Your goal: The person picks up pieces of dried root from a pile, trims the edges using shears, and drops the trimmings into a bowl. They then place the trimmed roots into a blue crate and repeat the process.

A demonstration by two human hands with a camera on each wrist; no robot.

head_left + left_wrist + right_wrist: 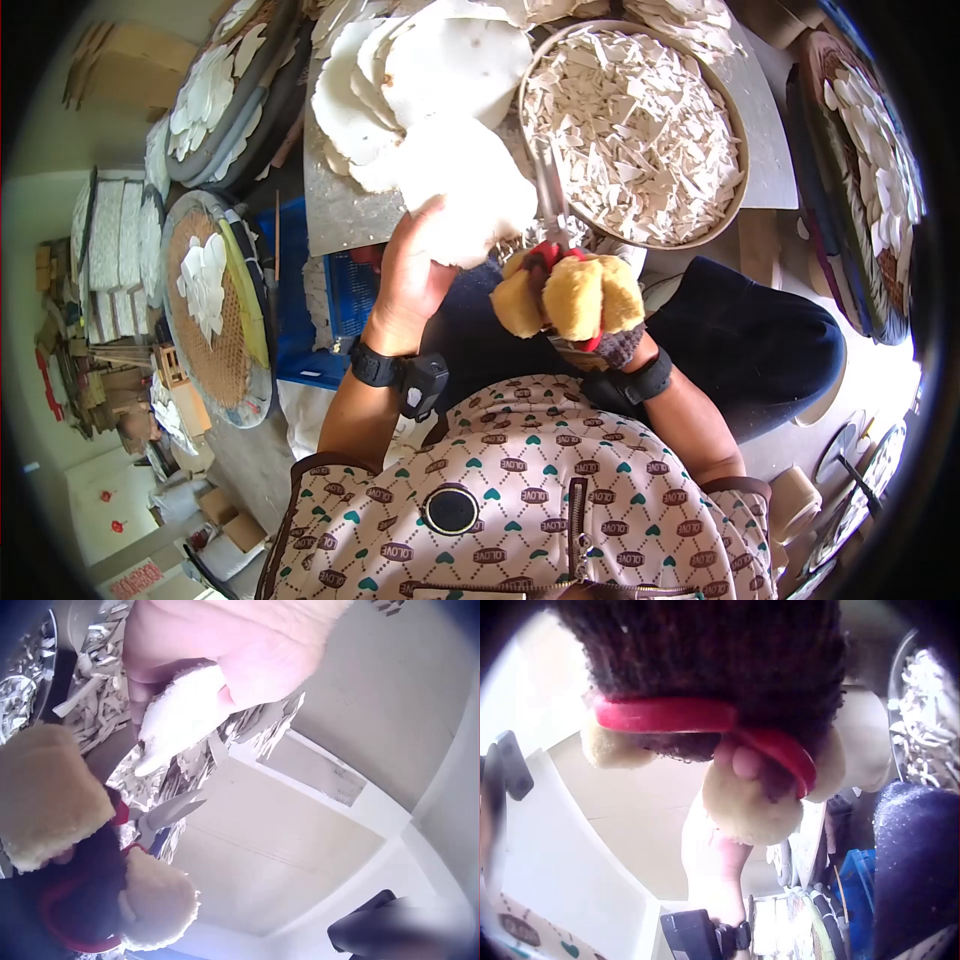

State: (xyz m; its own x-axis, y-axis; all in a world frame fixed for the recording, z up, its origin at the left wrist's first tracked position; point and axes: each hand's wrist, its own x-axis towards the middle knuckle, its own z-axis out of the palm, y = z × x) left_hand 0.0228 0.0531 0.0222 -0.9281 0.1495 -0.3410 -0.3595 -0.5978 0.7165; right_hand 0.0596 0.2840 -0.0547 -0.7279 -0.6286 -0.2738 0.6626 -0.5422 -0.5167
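Observation:
My left hand (412,268) holds a thin white round sheet (468,185) by its near edge, thumb on one face. In the left wrist view this sheet (184,716) looks rough-edged and chalky. My right hand (575,300) wears a dark knit glove and thick yellow fluffy pads (573,300) over the fingers. It grips red-handled scissors (548,185), their metal blades pointing away from me beside the sheet's right edge. The red handle (667,716) passes round the gloved fingers in the right wrist view.
A round basin (746,150) heaped with white cut strips stands at front right on a grey board (775,170). Stacked white round sheets (455,65) lie beyond my left hand. A blue crate (350,290) sits lower left, near a round woven tray (195,365).

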